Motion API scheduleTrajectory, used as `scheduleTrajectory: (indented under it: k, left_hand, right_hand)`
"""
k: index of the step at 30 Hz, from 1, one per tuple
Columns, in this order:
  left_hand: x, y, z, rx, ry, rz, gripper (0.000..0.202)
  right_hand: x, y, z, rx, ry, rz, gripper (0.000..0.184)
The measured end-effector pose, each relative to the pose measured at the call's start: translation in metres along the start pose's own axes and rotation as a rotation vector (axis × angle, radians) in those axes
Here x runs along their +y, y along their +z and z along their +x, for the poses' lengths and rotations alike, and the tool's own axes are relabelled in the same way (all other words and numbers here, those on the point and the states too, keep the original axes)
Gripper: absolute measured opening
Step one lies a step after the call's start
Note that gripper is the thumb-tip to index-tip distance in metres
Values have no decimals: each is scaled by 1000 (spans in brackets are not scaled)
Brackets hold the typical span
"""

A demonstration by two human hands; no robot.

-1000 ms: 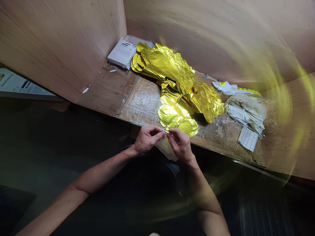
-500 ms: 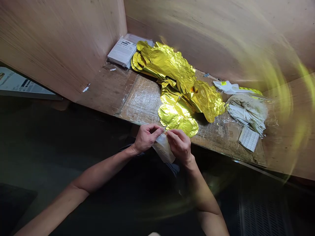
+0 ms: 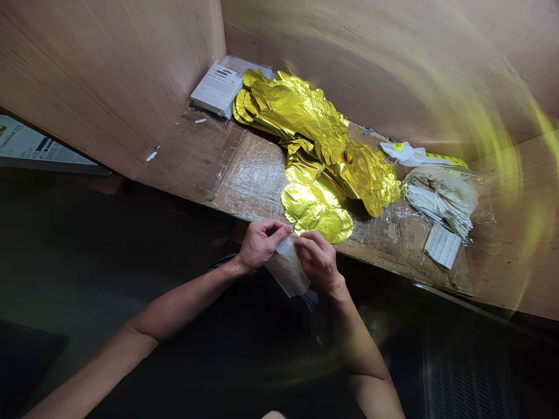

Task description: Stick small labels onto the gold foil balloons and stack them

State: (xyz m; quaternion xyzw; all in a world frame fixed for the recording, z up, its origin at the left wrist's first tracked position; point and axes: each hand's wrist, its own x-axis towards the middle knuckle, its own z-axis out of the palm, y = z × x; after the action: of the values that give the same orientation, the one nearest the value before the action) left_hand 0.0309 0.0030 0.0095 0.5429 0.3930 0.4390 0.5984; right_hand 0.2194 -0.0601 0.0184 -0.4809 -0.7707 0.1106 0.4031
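A small translucent bag (image 3: 288, 272) with faint printing hangs between my two hands, in front of the bench edge. My left hand (image 3: 261, 244) pinches its upper left corner between thumb and fingers. With bent fingers, my right hand (image 3: 319, 259) grips the upper right side of the same bag. What the fingertips press on at the top edge is partly hidden. Just beyond my hands lies a pile of shiny gold foil balloons (image 3: 301, 122), flat and overlapping. One flat foil end (image 3: 318, 212) reaches toward the bench edge, close to my fingertips.
Packaged cards (image 3: 217, 87) are stacked in the back left corner. On the right lie a bundle of white sticks (image 3: 439, 198), a folded printed leaflet (image 3: 442, 245) and white plastic with yellow labels (image 3: 406, 154). Wooden panels (image 3: 174, 70) enclose the bench (image 3: 248, 174).
The bag now hangs slightly lower and flatter, showing more of its printed face. Both hands stay in nearly the same place. The foil pile has not moved.
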Motion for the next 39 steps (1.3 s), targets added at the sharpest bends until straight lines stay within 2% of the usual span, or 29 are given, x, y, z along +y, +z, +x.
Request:
scheduleTrajectory:
  k: [5,8,12,17,22,30,33,34,36,39]
  left_hand:
    - [3,-2,2,-9,-22,-25,29]
    - [4,-3,3,-15,-48,-33,29]
    - [3,-3,4,-23,-64,-44,29]
    - [3,-2,2,-19,-7,-7,28]
    - [3,-1,0,-38,40,62,28]
    - [2,-2,1,-17,-5,49,31]
    - [-10,-5,4,-15,38,150,30]
    - [-15,-6,5,-51,84,204,28]
    - [-28,-6,5,-208,216,319,22]
    - [-47,-4,4,-468,371,513,20]
  right_hand:
    - [1,0,3,25,-13,-48,49]
    - [2,-1,2,10,-67,-109,50]
    - [2,-3,2,-3,-113,-172,43]
    - [-3,-2,5,26,57,-82,35]
    - [-2,-1,6,-7,108,7,28]
    - [-6,0,3,44,1,-70,23]
    - [4,-12,10,77,119,13,11]
    - [11,-18,14,81,198,40,8]
    - [29,-27,24,39,327,53,8]
    - [56,-28,35,-161,364,-5,12]
